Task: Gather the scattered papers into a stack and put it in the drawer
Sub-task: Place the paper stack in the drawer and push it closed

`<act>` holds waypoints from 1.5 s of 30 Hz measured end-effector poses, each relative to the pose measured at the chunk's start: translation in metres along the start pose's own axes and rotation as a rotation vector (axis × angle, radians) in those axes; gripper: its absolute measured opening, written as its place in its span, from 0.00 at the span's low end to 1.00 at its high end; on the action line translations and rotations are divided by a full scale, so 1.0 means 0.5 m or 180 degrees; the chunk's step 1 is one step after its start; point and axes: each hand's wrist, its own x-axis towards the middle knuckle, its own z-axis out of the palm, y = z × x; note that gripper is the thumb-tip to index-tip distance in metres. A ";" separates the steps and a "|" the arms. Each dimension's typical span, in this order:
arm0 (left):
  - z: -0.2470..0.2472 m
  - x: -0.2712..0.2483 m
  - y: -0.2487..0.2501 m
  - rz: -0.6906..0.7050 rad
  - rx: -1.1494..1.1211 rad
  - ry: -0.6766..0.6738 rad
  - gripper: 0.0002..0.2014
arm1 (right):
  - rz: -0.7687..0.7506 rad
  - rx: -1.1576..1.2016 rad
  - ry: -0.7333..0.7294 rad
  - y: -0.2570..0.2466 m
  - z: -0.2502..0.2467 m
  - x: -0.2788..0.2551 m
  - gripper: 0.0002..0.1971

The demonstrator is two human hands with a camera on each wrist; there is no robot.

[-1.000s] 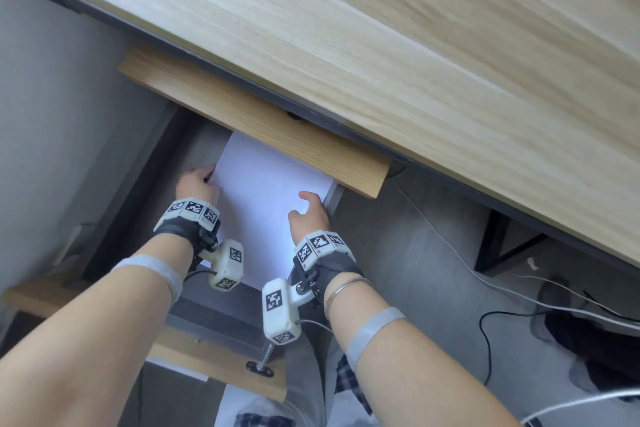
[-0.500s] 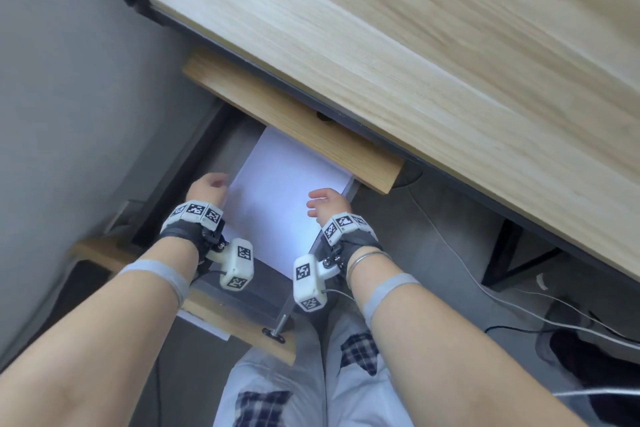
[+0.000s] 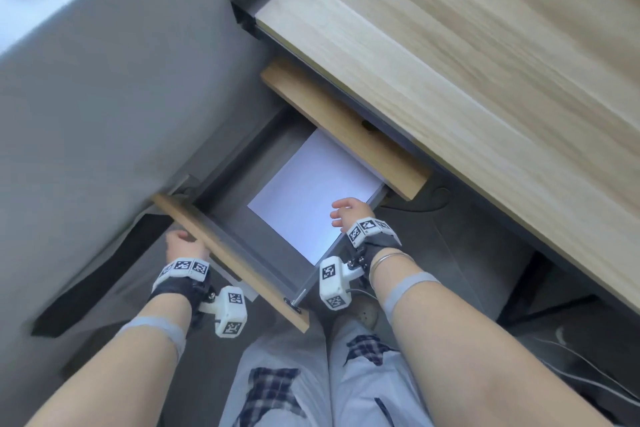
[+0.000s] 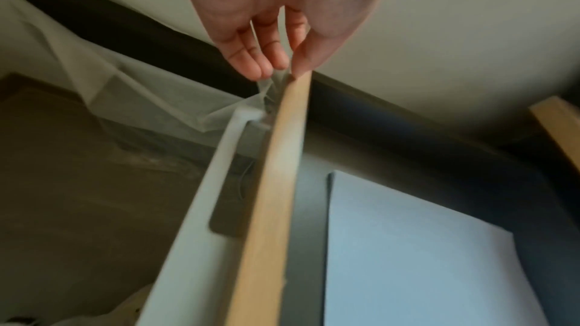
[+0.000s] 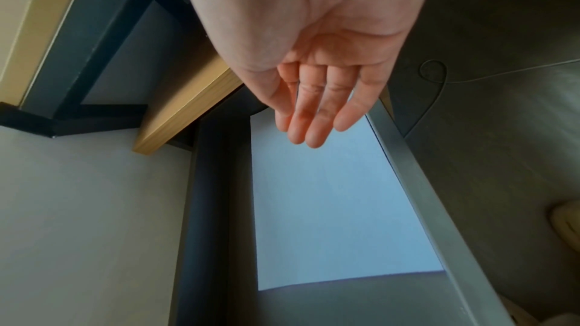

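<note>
Both hands are off the paper: the left hand [image 3: 185, 246] rests slack-fingered by the far end of the wooden drawer front [image 3: 228, 255], the right hand [image 3: 349, 213] hovers relaxed and holding nothing over the drawer's right wall. The stack [image 3: 311, 198] lies flat inside, just left of it. To close well, I would push the front squarely, fingers clear.

Matt white paper stack [image 3: 311, 198] in grey metal drawer [image 3: 242, 229], smooth pale wood desk top [image 3: 467, 62]

Pale wall [image 3: 121, 97], wooden desk [image 3: 485, 62], grey floor [image 3: 467, 253]
</note>
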 end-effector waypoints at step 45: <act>0.346 -0.058 0.272 0.0967 0.0742 -0.0649 0.26 | 0.0544 0.0696 0.0516 0.125 -0.242 0.125 0.15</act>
